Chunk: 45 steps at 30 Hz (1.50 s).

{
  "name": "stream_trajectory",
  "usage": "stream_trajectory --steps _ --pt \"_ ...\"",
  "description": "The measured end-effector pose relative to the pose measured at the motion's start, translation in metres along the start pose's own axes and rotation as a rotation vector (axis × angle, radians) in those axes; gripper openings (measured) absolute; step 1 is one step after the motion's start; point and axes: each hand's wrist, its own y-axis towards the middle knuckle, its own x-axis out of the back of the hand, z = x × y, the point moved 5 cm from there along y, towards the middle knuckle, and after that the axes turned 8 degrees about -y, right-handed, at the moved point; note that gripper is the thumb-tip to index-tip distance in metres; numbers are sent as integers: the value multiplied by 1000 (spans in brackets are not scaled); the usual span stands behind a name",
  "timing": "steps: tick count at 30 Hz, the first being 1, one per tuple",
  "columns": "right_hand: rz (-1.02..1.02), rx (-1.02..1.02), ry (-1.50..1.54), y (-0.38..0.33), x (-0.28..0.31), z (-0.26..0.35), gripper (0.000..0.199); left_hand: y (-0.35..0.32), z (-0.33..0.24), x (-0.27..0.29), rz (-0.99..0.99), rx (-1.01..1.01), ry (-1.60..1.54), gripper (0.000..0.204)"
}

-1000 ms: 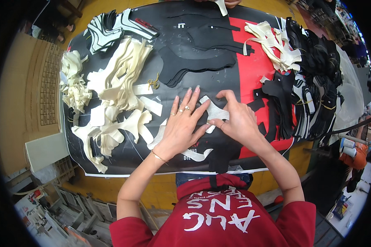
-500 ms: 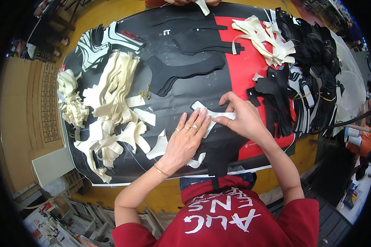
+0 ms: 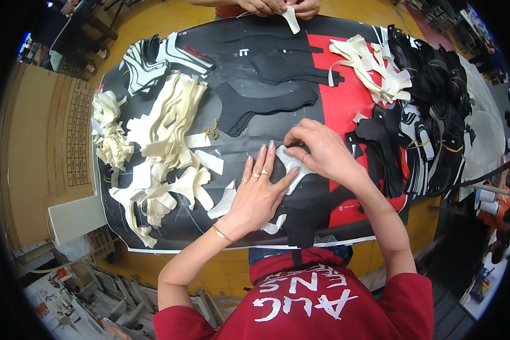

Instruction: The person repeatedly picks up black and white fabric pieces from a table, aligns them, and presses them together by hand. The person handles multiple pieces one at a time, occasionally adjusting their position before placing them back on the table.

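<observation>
Left hand [image 3: 254, 203]: laid flat on the table [image 3: 241, 148], fingers extended, thumb on the white piece [image 3: 287, 161]. Right hand [image 3: 326, 153]: fingers bent, thumb and forefinger at the white piece's far edge; whether they pinch it cannot be told. The white piece lies on the table between both hands. Just left of the left hand, a white scrap [image 3: 224, 203]; on the near side, a white strip [image 3: 274, 225] and a black piece [image 3: 309, 218]. Beyond the hands, a black stack [image 3: 263, 107]. Left, a cream stack [image 3: 175, 113]; right, black bundles [image 3: 449, 139]. At the far edge, a co-worker's hands [image 3: 263, 7] hold a cream piece [image 3: 292, 21]
</observation>
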Motion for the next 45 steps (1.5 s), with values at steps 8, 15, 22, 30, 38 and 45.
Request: stream_trajectory --steps 8,15,22,30,38,45 --pt "142 51 -88 23 -5 6 16 -1 4 1 -34 9 -65 50" --pt "197 120 -107 32 -4 5 17 -2 4 1 -62 2 -69 51" --pt "260 125 -113 33 -5 4 19 -2 4 1 -64 -5 -51 55" --pt "159 347 -418 24 -12 13 17 -3 0 3 -106 -23 -48 53" --pt "72 389 -326 -20 -2 13 17 -4 4 2 -89 -20 -25 54" --pt "149 205 47 -13 6 3 25 -4 3 2 -100 -19 -31 51"
